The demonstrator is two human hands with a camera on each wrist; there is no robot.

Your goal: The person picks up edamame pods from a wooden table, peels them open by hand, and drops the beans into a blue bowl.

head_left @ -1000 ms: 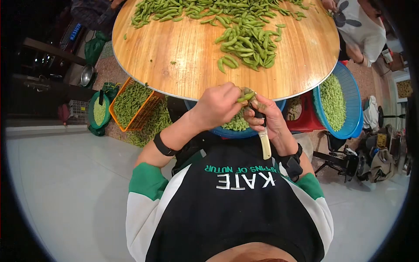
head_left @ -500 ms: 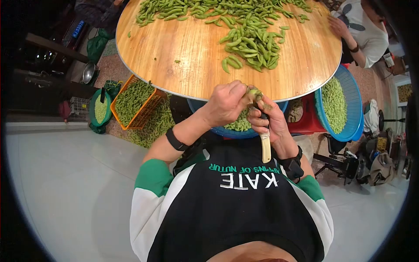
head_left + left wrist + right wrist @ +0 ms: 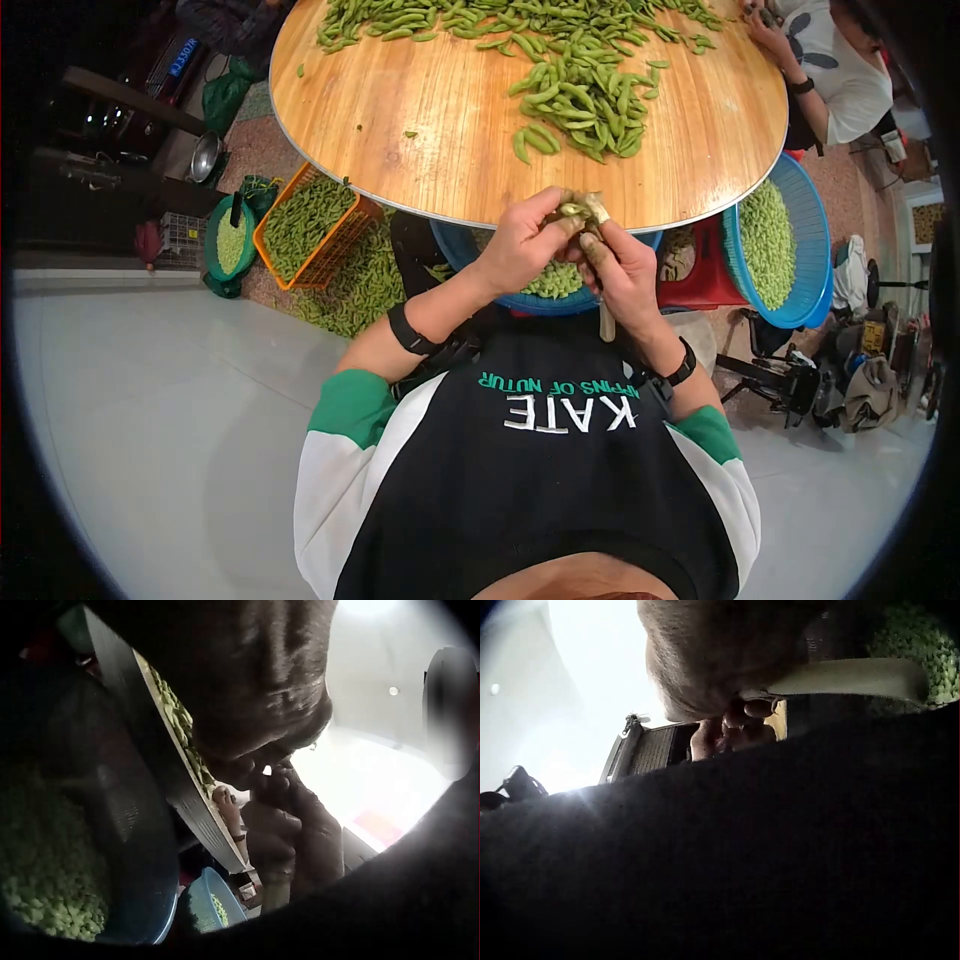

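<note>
In the head view both hands meet just off the near edge of the round wooden table (image 3: pixel 430 170). My left hand (image 3: pixel 522 243) pinches a green soybean pod (image 3: pixel 572 210) with thumb and forefinger. My right hand (image 3: pixel 627 277) meets it from the other side, its fingers curled round a cream-handled tool (image 3: pixel 607 325). The handle's end sticks out below the palm, and the working end is hidden by the fingers. In the right wrist view that pale handle (image 3: pixel 847 677) juts out sideways from the hand. Below the hands, shelled beans (image 3: pixel 553 283) lie in a blue basin (image 3: pixel 520 304).
A pile of pods (image 3: pixel 580 100) covers the table's far part. On the left stand an orange crate (image 3: pixel 335 245) of pods and a green basin (image 3: pixel 222 285). A blue tub (image 3: pixel 812 235) of beans is on the right. Another person (image 3: pixel 835 75) sits at the far right.
The hands have drawn closer together round the pod, and the right hand has turned so less of the handle shows. The person across has lifted a hand off the table.
</note>
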